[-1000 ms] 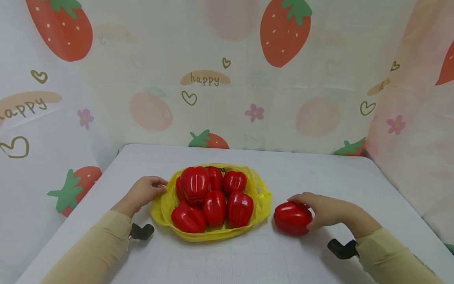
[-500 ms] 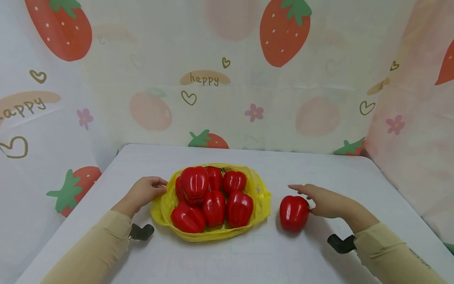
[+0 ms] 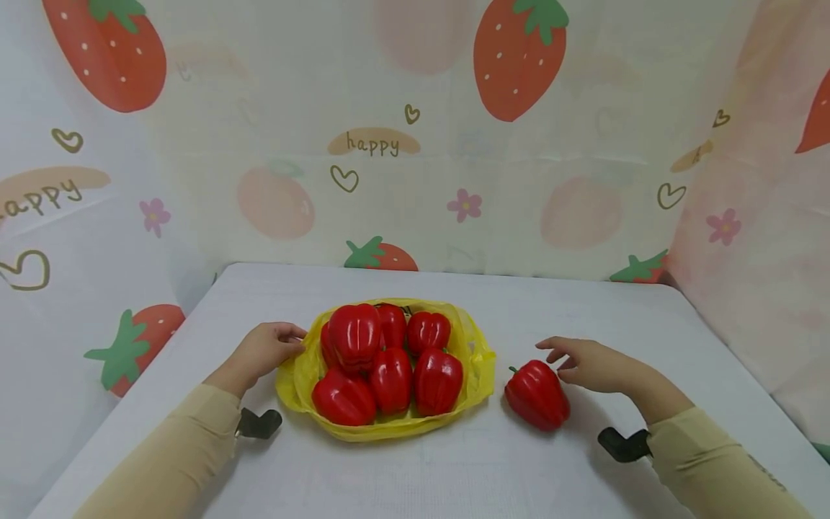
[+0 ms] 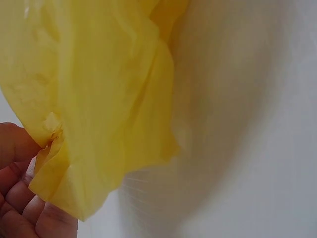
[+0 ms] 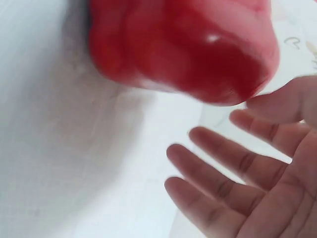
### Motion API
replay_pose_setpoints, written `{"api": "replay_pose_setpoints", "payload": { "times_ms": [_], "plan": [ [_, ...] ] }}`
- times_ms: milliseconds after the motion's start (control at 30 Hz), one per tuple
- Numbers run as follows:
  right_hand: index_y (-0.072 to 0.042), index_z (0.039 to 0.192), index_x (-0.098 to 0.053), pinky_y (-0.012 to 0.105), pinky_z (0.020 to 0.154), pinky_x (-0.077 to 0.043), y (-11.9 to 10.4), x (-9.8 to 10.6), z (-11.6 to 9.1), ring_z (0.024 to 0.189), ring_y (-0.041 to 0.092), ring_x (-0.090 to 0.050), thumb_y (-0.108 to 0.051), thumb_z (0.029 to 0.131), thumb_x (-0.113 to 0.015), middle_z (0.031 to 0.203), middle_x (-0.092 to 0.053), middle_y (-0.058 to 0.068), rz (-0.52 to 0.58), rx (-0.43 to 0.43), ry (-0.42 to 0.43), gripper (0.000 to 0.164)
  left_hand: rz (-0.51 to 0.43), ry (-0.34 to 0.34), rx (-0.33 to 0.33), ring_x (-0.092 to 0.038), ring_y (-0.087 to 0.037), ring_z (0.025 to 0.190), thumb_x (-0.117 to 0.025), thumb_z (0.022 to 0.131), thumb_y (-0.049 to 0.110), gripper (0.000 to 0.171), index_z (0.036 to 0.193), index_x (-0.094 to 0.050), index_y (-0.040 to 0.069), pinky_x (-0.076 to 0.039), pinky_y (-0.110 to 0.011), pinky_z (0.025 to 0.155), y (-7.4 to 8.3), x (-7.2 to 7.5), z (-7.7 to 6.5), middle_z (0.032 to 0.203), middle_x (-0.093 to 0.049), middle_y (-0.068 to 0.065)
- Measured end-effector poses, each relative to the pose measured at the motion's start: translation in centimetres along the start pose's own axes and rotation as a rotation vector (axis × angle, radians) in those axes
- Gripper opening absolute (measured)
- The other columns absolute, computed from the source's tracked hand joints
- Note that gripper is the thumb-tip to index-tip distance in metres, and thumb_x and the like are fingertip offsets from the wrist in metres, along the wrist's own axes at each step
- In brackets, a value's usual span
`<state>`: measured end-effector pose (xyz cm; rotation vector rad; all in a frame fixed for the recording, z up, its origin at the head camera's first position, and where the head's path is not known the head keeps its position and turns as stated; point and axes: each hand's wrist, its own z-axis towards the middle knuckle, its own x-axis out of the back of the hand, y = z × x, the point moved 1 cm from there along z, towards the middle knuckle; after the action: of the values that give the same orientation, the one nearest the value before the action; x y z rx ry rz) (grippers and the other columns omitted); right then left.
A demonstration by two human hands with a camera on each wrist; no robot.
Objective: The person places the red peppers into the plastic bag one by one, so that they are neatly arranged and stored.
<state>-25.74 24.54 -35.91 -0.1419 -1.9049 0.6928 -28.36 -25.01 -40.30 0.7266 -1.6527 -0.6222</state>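
Observation:
My left hand [image 3: 262, 353] pinches the left edge of a yellow plastic bag [image 3: 295, 389]; in the left wrist view its fingers [image 4: 17, 146] gather a crumpled fold of the bag [image 4: 114, 109]. Several red bell peppers lie heaped in the bag's wide mouth, one bell pepper [image 3: 355, 337] on top at the back left. Right of the bag, a single bell pepper [image 3: 537, 396] lies tilted on the table, its green stem toward the upper left. My right hand [image 3: 593, 364] is beside it with fingers spread and loosely bent, the thumb tip right at the bell pepper [image 5: 183, 44] in the right wrist view.
A white cloth covers the table [image 3: 402, 479]. Behind it hangs a curtain [image 3: 519, 238] printed with strawberries, hearts and flowers, which also closes off both sides. A black wrist mount [image 3: 259, 424] juts from the left sleeve, and another mount [image 3: 624, 445] from the right.
My right hand has let go of the single bell pepper and drawn back slightly. That pepper has turned, so its stem now shows at the upper left. My left hand and the bag stay put.

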Motion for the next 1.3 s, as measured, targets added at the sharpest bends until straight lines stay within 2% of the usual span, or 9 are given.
{"api": "replay_pose_setpoints", "payload": {
  "times_ms": [133, 267, 367, 633, 900, 1067, 1300],
  "plan": [
    [-0.011, 0.131, -0.046, 0.045, 0.084, -0.048, -0.3, 0.1, 0.2, 0.106, 0.027, -0.051, -0.013, 0.087, -0.053, 0.121, -0.053, 0.011, 0.159, -0.006, -0.039, 0.044, -0.001, 0.001, -0.002, -0.054, -0.02, 0.089, -0.058, 0.088, 0.02, 0.029, 0.114, -0.061, 0.006, -0.049, -0.035, 0.083, 0.0, 0.0, 0.0, 0.097, -0.063, -0.007],
    [-0.013, 0.131, -0.047, 0.046, 0.088, -0.045, -0.4, -0.4, 0.3, 0.112, 0.026, -0.046, -0.029, 0.087, -0.056, 0.124, -0.05, 0.009, 0.25, -0.021, -0.085, 0.048, 0.004, -0.001, -0.003, -0.054, -0.02, 0.089, -0.058, 0.088, 0.02, 0.029, 0.114, -0.061, 0.006, -0.049, -0.035, 0.083, 0.0, 0.0, 0.0, 0.097, -0.063, -0.007],
    [-0.017, 0.13, -0.047, 0.044, 0.084, -0.047, -0.3, -0.9, 0.4, 0.111, 0.025, -0.045, -0.037, 0.083, -0.063, 0.122, -0.05, 0.006, 0.25, -0.04, -0.097, 0.053, 0.005, 0.0, -0.005, -0.054, -0.02, 0.089, -0.058, 0.088, 0.02, 0.029, 0.113, -0.061, 0.006, -0.049, -0.035, 0.083, 0.0, 0.1, 0.0, 0.097, -0.063, -0.007],
    [-0.021, 0.12, -0.047, 0.04, 0.076, -0.051, -0.2, -1.7, 0.5, 0.109, 0.026, -0.045, -0.029, 0.075, -0.073, 0.117, -0.05, 0.007, 0.286, -0.076, -0.11, 0.052, -0.002, -0.003, -0.004, -0.054, -0.02, 0.089, -0.058, 0.088, 0.019, 0.029, 0.113, -0.061, 0.006, -0.049, -0.035, 0.083, -0.1, 0.1, 0.0, 0.096, -0.063, -0.007],
    [-0.022, 0.117, -0.047, 0.04, 0.073, -0.052, -0.5, -1.9, 0.5, 0.106, 0.025, -0.046, -0.025, 0.071, -0.075, 0.116, -0.05, 0.006, 0.278, -0.08, -0.107, 0.054, -0.003, -0.003, 0.015, -0.054, -0.02, 0.09, -0.058, 0.088, 0.02, 0.03, 0.114, -0.06, 0.006, -0.048, -0.036, 0.084, 0.1, 0.1, -0.1, 0.097, -0.063, -0.007],
    [-0.019, 0.116, -0.048, 0.04, 0.072, -0.052, -0.7, -1.2, 0.6, 0.104, 0.026, -0.048, -0.025, 0.072, -0.074, 0.115, -0.05, 0.008, 0.297, -0.029, -0.098, 0.052, -0.002, -0.002, 0.001, -0.055, -0.02, 0.088, -0.058, 0.088, 0.02, 0.029, 0.113, -0.061, 0.006, -0.049, -0.035, 0.083, 0.1, 0.1, 0.1, 0.095, -0.064, -0.006],
    [-0.016, 0.118, -0.045, 0.041, 0.073, -0.052, -1.7, 1.2, 1.2, 0.104, 0.03, -0.049, -0.026, 0.073, -0.074, 0.116, -0.049, 0.011, 0.317, 0.024, -0.062, 0.054, -0.004, -0.015, 0.009, -0.054, -0.02, 0.09, -0.058, 0.088, 0.02, 0.03, 0.114, -0.06, 0.006, -0.048, -0.037, 0.085, 0.1, 0.3, 0.0, 0.097, -0.063, -0.007]
  ]
}}
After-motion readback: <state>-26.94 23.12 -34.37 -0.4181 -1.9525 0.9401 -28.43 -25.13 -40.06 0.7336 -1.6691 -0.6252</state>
